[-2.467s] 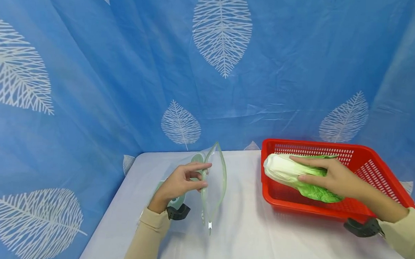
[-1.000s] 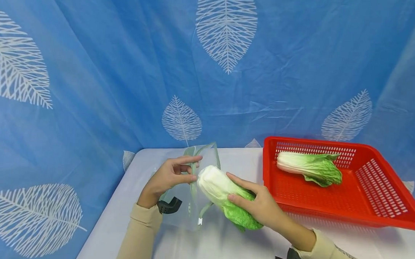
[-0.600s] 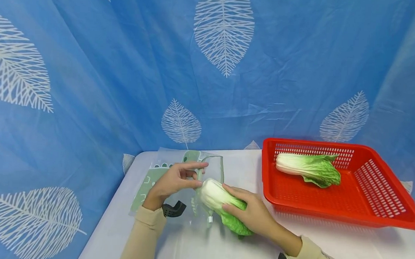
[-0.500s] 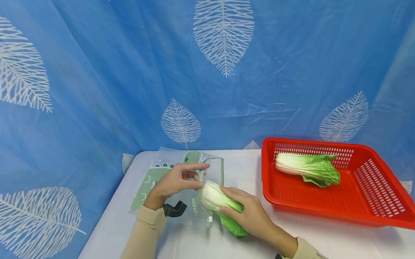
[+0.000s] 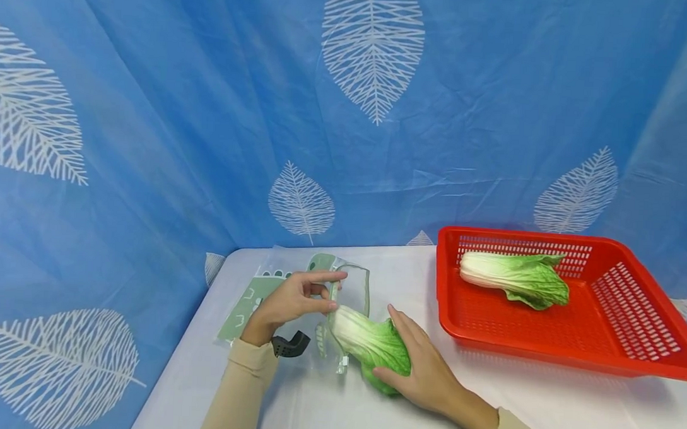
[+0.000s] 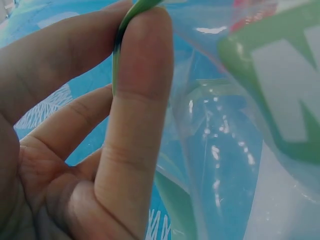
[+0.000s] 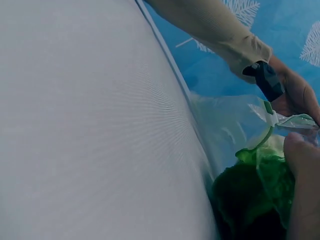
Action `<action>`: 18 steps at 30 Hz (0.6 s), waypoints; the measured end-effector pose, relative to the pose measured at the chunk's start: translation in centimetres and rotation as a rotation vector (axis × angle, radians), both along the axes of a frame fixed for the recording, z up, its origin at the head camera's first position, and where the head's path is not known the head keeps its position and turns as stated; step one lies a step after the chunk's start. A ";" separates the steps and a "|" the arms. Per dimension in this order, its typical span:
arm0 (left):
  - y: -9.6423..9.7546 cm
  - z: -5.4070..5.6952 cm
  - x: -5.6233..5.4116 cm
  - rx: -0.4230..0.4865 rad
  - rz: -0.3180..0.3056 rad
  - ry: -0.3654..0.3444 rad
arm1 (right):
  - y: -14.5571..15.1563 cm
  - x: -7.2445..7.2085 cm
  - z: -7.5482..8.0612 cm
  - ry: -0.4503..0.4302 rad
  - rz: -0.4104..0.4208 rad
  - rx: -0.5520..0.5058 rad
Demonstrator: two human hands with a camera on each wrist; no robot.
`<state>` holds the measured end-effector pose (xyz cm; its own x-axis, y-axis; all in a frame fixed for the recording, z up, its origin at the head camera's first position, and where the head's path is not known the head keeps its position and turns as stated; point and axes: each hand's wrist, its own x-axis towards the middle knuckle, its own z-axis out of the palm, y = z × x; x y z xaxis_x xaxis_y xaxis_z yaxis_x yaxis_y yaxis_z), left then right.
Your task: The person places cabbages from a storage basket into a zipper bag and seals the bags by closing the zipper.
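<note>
In the head view my left hand point(image 5: 297, 298) pinches the green-edged mouth of a clear zip bag point(image 5: 368, 291) between thumb and fingers. The left wrist view shows the thumb point(image 6: 145, 65) pressing that green edge. A Chinese cabbage point(image 5: 367, 341), white at the base and green at the leaves, lies with its white end at the bag's mouth. My right hand point(image 5: 429, 372) is at its leafy end, fingers extended along the far side and thumb on the near leaves. A white slider point(image 5: 343, 363) hangs at the bag's near corner.
A red perforated basket point(image 5: 543, 351) stands at the right with another Chinese cabbage point(image 5: 514, 277) in it. Everything stands on a white cloth-covered table point(image 5: 427, 426). A blue curtain point(image 5: 472, 118) with white leaf prints hangs behind it.
My right hand has brought the cabbage from the basket leftward to the bag's mouth, then spread wider and shifted to the leafy end. My left hand keeps pinching the bag's edge.
</note>
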<state>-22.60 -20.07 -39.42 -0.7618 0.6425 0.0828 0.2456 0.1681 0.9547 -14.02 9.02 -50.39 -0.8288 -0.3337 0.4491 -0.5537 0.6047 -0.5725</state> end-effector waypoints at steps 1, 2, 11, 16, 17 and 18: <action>0.0 0.0 0.0 0.001 0.000 0.000 | 0.2 0.1 -0.1 -0.005 -0.001 0.008; 0.1 0.0 0.0 0.001 -0.001 0.002 | 0.4 0.1 -0.2 -0.009 0.003 0.019; 0.2 -0.1 -0.1 0.019 -0.048 0.049 | 0.9 -0.1 -1.0 0.078 0.074 -0.006; 0.4 -0.1 0.0 0.025 -0.048 0.055 | 1.0 0.0 -0.7 0.058 0.074 -0.090; 0.5 -0.1 0.0 0.025 -0.049 0.054 | 1.1 0.0 -0.6 0.051 0.071 -0.104; 0.6 -0.1 0.1 0.023 -0.049 0.047 | 1.2 0.0 -0.5 0.046 0.066 -0.115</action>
